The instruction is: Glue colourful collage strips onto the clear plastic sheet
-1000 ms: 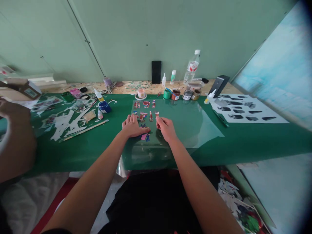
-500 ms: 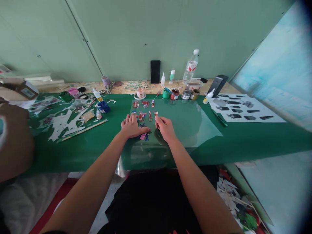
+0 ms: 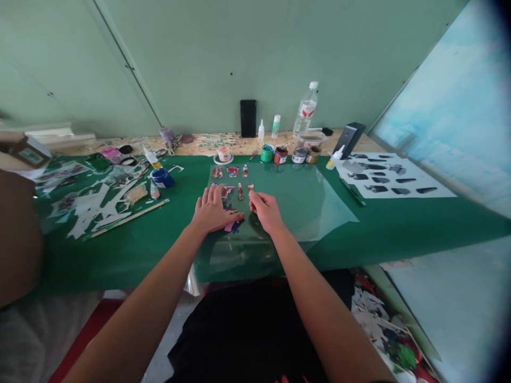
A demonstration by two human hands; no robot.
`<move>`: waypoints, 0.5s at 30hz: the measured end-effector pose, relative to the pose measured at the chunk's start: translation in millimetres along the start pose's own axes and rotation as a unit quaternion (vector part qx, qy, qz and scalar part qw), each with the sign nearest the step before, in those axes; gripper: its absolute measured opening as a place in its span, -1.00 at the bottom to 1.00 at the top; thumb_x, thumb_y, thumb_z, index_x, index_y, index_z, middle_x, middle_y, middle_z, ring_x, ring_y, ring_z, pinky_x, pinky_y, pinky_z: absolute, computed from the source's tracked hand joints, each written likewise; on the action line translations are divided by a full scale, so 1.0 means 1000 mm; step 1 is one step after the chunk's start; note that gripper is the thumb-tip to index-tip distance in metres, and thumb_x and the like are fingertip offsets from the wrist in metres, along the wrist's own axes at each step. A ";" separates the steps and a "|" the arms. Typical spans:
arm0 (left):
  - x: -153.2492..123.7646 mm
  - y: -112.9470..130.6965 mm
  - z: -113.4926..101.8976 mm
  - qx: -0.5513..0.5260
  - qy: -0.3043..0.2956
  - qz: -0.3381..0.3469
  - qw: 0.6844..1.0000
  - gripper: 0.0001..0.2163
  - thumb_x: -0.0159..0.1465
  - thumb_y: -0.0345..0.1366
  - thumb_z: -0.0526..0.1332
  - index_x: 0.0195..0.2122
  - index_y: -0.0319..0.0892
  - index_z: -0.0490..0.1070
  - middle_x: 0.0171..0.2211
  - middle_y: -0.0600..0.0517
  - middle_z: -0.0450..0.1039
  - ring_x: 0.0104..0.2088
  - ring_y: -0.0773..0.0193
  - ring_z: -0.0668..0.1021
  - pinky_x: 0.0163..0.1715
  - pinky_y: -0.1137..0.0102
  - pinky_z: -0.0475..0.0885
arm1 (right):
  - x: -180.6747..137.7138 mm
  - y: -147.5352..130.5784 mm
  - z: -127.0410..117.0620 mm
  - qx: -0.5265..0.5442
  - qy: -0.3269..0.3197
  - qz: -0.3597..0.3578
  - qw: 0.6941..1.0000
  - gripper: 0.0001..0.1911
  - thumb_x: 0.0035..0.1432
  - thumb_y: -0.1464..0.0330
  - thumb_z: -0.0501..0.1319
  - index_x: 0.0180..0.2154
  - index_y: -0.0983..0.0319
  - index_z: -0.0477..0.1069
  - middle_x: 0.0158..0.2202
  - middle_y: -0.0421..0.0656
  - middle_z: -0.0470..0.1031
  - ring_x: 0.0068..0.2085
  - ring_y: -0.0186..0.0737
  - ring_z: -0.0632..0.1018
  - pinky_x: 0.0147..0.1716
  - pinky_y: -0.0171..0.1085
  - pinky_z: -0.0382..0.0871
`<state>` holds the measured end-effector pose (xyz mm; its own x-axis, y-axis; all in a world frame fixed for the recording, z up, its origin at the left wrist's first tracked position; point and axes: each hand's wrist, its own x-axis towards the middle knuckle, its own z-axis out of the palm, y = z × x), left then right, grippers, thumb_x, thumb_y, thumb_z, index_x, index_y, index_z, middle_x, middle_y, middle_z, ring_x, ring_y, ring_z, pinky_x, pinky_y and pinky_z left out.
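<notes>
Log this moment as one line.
left hand: spread on sheet | right hand: curled at cutout | green jar: beyond sheet | tall bottle: upright

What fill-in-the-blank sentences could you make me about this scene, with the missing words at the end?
1. The right hand has a small patterned piece at its fingertips, over a tabletop coloured ____.
2. The jar nearest the long stick is ____.
3. The cap on the tall clear bottle is ____.
4. The paper printed with dark shapes lies on the person's ____ side.

Missing words: green; blue; white; right.
</notes>
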<state>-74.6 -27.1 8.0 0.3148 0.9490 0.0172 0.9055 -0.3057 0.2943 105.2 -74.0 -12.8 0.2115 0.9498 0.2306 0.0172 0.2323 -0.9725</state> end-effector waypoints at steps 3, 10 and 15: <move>-0.002 0.003 0.004 0.015 0.007 0.006 1.000 0.09 0.00 0.39 0.22 0.41 -0.16 -0.09 0.49 -0.23 -0.23 0.46 -0.18 -0.06 0.38 -0.10 -0.03 | 0.000 0.000 0.000 0.002 0.002 -0.002 1.000 -0.47 0.24 -0.04 0.17 -0.60 0.17 0.31 -0.60 -0.23 0.28 -0.51 -0.29 0.33 -0.48 -0.26 0.16; -0.002 0.004 0.009 0.018 0.014 0.000 1.000 0.06 -0.01 0.38 0.25 0.38 -0.14 -0.02 0.49 -0.25 -0.25 0.46 -0.20 -0.03 0.38 -0.13 -0.05 | 0.001 0.002 0.000 0.009 0.000 0.002 1.000 -0.48 0.24 -0.04 0.16 -0.59 0.17 0.30 -0.60 -0.24 0.28 -0.51 -0.30 0.33 -0.47 -0.27 0.15; -0.004 0.005 0.008 0.006 0.022 0.005 1.000 -0.02 0.05 0.35 0.23 0.37 -0.11 0.00 0.49 -0.25 -0.23 0.46 -0.18 -0.02 0.38 -0.14 -0.07 | 0.002 0.003 0.000 0.016 0.002 0.000 1.000 -0.48 0.23 -0.04 0.18 -0.60 0.17 0.31 -0.60 -0.24 0.27 -0.52 -0.30 0.31 -0.48 -0.26 0.15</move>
<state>-69.3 -32.5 2.0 0.3111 0.9483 0.0621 0.9060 -0.3157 0.2821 105.5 -71.9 -15.2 0.2147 0.9489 0.2311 -0.0130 0.2394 -0.9708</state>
